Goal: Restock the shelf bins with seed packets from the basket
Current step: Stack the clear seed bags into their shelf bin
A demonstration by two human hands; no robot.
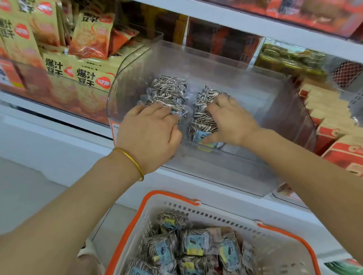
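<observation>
Gripping seed packets [169, 90], left hand [148, 132] and right hand [231, 121] rest in the white shelf's [46, 131] clear bin [255, 95].

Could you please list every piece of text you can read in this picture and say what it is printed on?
"爆汁豆干": yellow snack bags, left of the clear bin.
Red oval logo on those bags: too blurred.
Price tag, far left: blurred digits, perhaps "17".
Blue labels on seed packets in the basket: too blurred.
Red boxes, right: print unreadable.
</observation>
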